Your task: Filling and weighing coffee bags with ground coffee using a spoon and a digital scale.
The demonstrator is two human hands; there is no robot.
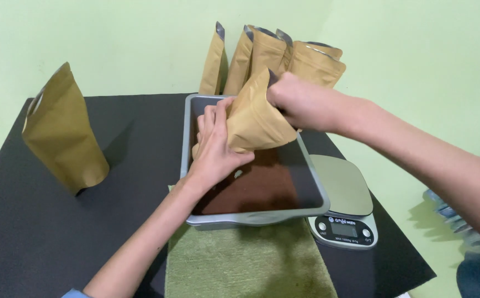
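Both hands grip 1 tan pouch (256,118), tilted over the grey tray (317,190) of brown powder (259,185). Left hand (215,146) wraps its lower side, fingers closed; right hand (300,102) fisted at the top edge. Tray overhangs the scale (345,212) w/ green mat (251,262) in front. Counter (30,232) bare at left, near a lone standing pouch (63,132); 5 or so pouches (284,58) line the back edge.

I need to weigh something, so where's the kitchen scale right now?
In the head view, the kitchen scale sits on the black table, right of centre, tucked against the right side of the grey tray of brown powder, with the green cloth just to its left.
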